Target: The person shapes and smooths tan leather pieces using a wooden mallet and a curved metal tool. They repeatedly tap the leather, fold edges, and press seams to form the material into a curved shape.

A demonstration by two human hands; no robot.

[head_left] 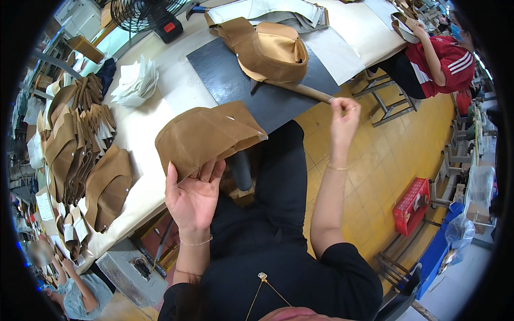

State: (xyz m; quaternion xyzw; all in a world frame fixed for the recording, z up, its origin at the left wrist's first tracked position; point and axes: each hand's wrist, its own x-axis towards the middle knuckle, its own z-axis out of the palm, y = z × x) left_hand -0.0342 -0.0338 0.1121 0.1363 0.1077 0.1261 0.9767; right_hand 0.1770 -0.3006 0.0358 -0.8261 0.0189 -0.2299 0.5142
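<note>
My left hand [194, 195], palm up, grips the lower edge of a brown shoe upper [206, 131], which is raised over the table's near edge. Its thumb and fingers show along that edge. On the right, my right hand [345, 117] has its fingers curled and pinched at the end of a hammer's wooden handle [310, 92]. The hammer's head rests on a dark board [214, 69], and the handle sticks out beyond the board's edge. Another brown upper [276, 51] with a tan lining lies on the board, just behind the hammer.
Brown uppers are heaped [69, 144] at the table's left, near a pile of white pieces [135, 82]. A black fan [152, 18] and grey-white pieces [273, 12] stand at the back. A co-worker in red [441, 64] sits far right. A red crate [412, 206] is at right.
</note>
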